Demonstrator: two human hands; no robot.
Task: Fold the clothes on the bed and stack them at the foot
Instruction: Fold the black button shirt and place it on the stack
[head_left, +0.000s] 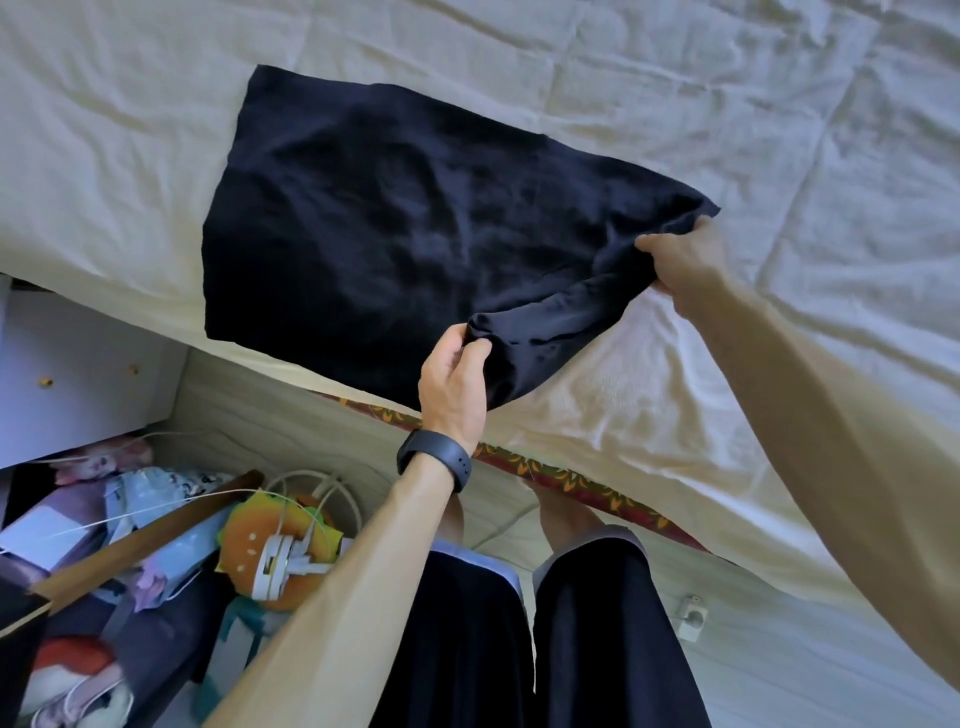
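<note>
A dark navy garment (389, 223) lies mostly flat on the cream bed cover (675, 104), reaching to the bed's near edge. My left hand (454, 384), with a black band on its wrist, pinches the garment's near corner, where the cloth is bunched and lifted. My right hand (685, 260) grips the right-hand corner, thumb on top of the cloth. Between the two hands the edge is rolled up off the cover.
The bed's edge shows a patterned red-and-yellow trim (571, 478) by my legs. On the floor to the left lies a heap of things: a burger-shaped plush (260, 540), white cables, bags and a wooden stick (140, 545). A white cabinet (78, 374) stands at far left.
</note>
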